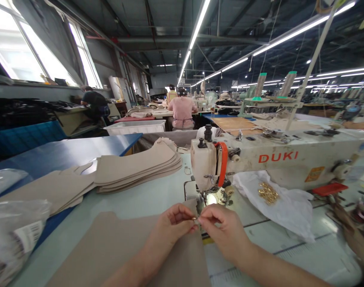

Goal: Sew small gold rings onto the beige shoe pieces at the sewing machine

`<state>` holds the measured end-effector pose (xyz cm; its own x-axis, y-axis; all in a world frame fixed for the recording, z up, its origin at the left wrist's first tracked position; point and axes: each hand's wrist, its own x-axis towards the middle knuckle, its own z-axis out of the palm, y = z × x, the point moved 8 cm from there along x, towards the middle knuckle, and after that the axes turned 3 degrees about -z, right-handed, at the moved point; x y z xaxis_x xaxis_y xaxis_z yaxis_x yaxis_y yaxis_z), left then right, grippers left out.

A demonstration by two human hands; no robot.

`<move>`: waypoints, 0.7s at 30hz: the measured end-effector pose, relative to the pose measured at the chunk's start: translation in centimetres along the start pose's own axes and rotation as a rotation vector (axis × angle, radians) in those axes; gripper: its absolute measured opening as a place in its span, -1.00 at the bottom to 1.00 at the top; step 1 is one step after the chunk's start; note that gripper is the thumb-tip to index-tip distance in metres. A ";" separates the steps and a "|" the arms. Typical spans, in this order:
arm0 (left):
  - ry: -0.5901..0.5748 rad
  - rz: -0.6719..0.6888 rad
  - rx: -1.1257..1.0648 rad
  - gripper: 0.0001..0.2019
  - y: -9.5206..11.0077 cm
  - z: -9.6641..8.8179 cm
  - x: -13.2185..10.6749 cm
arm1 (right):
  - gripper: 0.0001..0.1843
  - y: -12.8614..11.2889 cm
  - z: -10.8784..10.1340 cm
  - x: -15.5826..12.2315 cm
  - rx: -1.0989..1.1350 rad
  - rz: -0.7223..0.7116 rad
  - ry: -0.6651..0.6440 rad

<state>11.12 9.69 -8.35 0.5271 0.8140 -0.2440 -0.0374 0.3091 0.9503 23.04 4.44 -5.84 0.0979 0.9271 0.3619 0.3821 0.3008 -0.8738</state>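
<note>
My left hand [172, 225] pinches a small gold metal piece [194, 218] between thumb and fingertips. Close against it, my right hand [225, 231] is also closed in a pinch; what its fingertips hold is too small to make out. Both hands are just in front of the needle area of a white sewing machine [244, 157], whose lamp is lit. Beneath my left hand and forearm lies a flat beige fabric panel [110, 243]. Right of the needle, a heap of small gold metal pieces [268, 193] rests on a white plastic sheet [298, 205].
A stack of cut beige panels [136, 171] lies at the left, beside more panels on a blue table [110, 144]. A clear plastic bag [17, 231] sits at the left edge. Thread cones [261, 85] stand behind the machine. Other people work farther back.
</note>
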 end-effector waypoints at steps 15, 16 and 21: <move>0.145 0.212 0.305 -0.87 1.2 -0.7 -1.1 | -0.94 1.8 0.6 -0.2 0.390 0.168 -0.082; 0.150 0.221 0.321 -0.87 1.3 -0.8 -1.1 | -0.95 1.9 0.7 -0.2 0.407 0.183 -0.092; 0.160 0.252 0.363 -0.90 1.5 -0.8 -1.4 | -0.94 2.2 0.8 -0.3 0.399 0.219 -0.109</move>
<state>9.68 9.40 -6.77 0.4010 0.9161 0.0038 0.1668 -0.0771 0.9830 23.12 5.04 -8.11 0.0313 0.9901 0.1372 -0.0226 0.1379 -0.9902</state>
